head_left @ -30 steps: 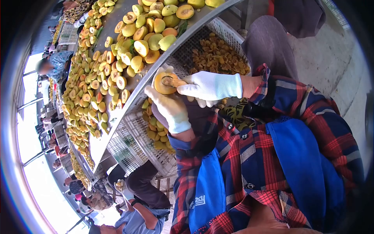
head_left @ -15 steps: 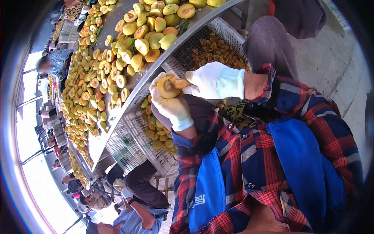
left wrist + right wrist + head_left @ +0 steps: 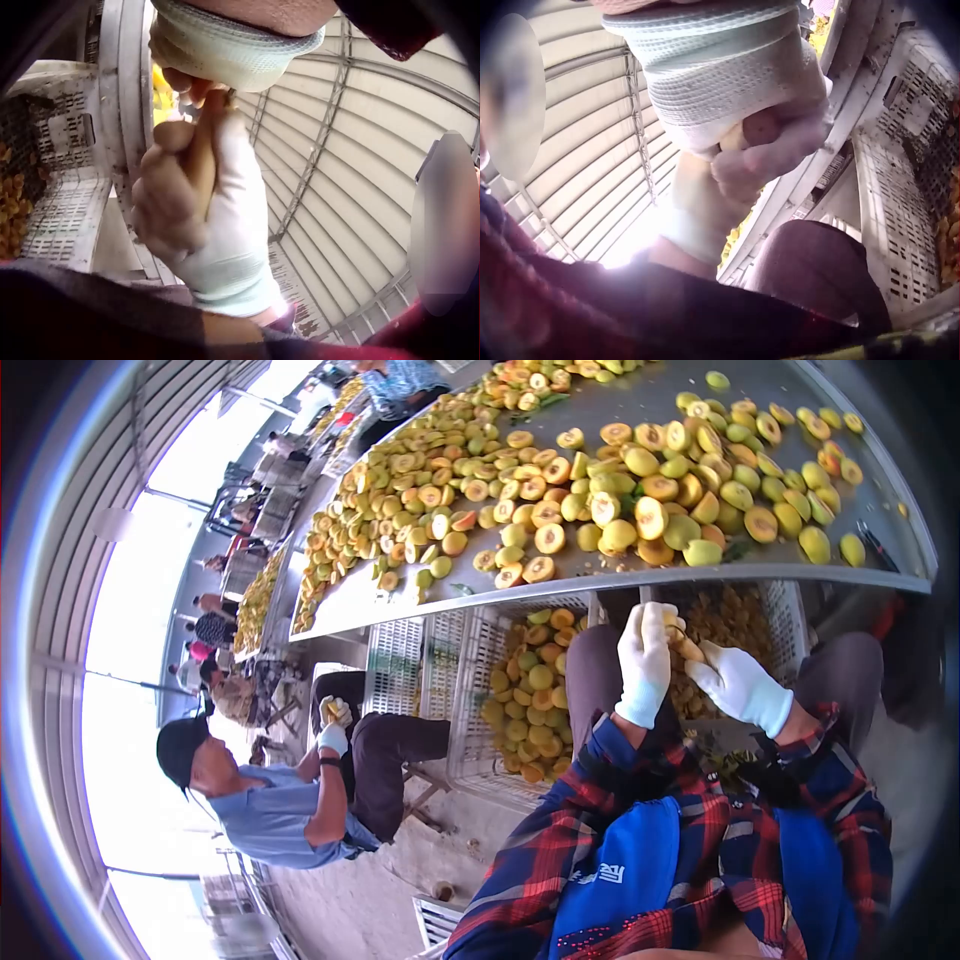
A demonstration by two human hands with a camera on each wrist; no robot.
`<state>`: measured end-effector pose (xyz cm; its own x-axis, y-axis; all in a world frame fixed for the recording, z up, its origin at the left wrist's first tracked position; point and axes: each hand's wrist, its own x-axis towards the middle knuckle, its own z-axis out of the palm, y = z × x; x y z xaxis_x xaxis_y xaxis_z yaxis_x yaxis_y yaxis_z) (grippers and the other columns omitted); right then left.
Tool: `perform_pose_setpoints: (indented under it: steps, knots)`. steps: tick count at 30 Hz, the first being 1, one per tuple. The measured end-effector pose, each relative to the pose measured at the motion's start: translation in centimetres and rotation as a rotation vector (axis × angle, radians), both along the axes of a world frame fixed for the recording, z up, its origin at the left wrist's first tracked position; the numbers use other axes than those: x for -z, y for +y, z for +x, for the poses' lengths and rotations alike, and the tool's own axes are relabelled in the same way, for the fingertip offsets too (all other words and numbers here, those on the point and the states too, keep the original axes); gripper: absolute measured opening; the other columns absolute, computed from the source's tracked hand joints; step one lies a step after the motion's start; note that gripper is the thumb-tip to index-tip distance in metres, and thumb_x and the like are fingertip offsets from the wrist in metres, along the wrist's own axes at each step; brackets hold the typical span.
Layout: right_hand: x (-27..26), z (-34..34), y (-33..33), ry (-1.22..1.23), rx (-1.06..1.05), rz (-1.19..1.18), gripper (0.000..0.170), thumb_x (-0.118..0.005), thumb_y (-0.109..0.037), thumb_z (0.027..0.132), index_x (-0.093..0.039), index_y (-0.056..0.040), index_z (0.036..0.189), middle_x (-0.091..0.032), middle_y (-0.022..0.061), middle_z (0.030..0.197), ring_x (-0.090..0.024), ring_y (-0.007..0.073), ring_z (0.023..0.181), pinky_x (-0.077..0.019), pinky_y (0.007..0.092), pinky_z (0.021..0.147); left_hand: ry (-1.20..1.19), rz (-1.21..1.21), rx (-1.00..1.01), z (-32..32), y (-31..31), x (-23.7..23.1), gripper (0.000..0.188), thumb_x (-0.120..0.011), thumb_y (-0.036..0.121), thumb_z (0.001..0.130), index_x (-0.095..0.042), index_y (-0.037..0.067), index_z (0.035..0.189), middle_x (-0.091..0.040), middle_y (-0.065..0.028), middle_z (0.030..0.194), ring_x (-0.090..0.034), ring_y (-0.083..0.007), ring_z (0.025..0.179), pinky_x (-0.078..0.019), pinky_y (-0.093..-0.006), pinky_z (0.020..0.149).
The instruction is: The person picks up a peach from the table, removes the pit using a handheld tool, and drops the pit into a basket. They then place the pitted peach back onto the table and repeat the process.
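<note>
In the head view my gloved left hand [image 3: 643, 660] holds a halved peach, mostly hidden behind its fingers now. My gloved right hand [image 3: 740, 685] grips the wooden handle [image 3: 201, 165] of a small tool, its tip directed at the peach. The left wrist view shows the right hand's fingers curled round that handle, just below the left glove's cuff [image 3: 232, 56]. From the right wrist, the right glove [image 3: 727, 82] hides most of the work. Both hands are close together in front of the table's edge, above the knees.
A metal table [image 3: 590, 580] bears many yellow-green peaches, many halved. Below its edge, one white crate [image 3: 465, 705] holds peaches and another crate [image 3: 790, 625] holds small brownish-yellow pieces. A seated person [image 3: 290, 790] works at the left. A dark-handled tool [image 3: 878, 548] lies at the table's right.
The head view has swung round, so the table lies across the top and the seated person shows fully. The peach's cut face, visible earlier, is now hidden. Both hands keep their hold.
</note>
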<state>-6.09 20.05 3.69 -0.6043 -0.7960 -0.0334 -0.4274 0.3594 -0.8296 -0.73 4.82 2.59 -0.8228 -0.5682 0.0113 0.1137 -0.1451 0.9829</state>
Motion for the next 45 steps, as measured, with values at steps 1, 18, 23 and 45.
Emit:
perform_pose_setpoints:
  steps: [1, 18, 23, 45]
  knots:
    - [-0.7, -0.2, 0.1, 0.052, -0.001, 0.115, 0.035, -0.052, -0.035, 0.096, -0.057, -0.0005, 0.097, -0.062, 0.028, 0.089, -0.058, 0.0472, 0.088, -0.046, 0.051, 0.071, -0.008, 0.049, 0.014, -0.1, 0.0, 0.3, 0.03, -0.044, 0.024, 0.103, -0.06, 0.0, 0.098, -0.065, -0.0076, 0.083, -0.059, -0.0105, 0.072, -0.0474, -0.0234, 0.068]
    - [0.9, -0.7, 2.1, -1.505, -0.393, -0.346, 0.056, -0.027, -0.053, 0.103, -0.058, -0.0084, 0.091, -0.038, 0.001, 0.046, -0.032, 0.011, 0.032, -0.0314, 0.025, 0.032, 0.0, -0.035, 0.374, -1.5, -0.3, -1.2, 0.035, -0.05, 0.032, 0.101, -0.063, 0.0, 0.094, -0.066, -0.0075, 0.079, -0.061, -0.0115, 0.07, -0.0499, -0.025, 0.068]
    - [2.2, -0.8, 1.9, -1.891, -0.538, -0.491, 0.055, -0.033, -0.054, 0.102, -0.059, -0.0065, 0.092, -0.042, 0.0, 0.049, -0.034, 0.0087, 0.033, -0.0318, 0.0234, 0.033, 0.092, -0.003, 0.289, -1.4, 0.8, -1.4, 0.035, -0.05, 0.032, 0.101, -0.063, 0.0, 0.095, -0.067, -0.0092, 0.08, -0.061, -0.0129, 0.069, -0.0498, -0.026, 0.067]
    - [4.7, -0.3, 0.3, -1.924, 0.192, -0.8, 0.058, -0.039, -0.051, 0.101, -0.059, 0.0024, 0.114, -0.056, 0.0037, 0.07, -0.05, 0.0105, 0.049, -0.0416, 0.0252, 0.042, -0.316, -0.418, -0.35, 4.8, -14.0, -0.1, 0.039, -0.047, 0.033, 0.101, -0.067, -0.001, 0.096, -0.067, -0.0136, 0.099, -0.062, -0.0245, 0.092, -0.0489, -0.0369, 0.086]
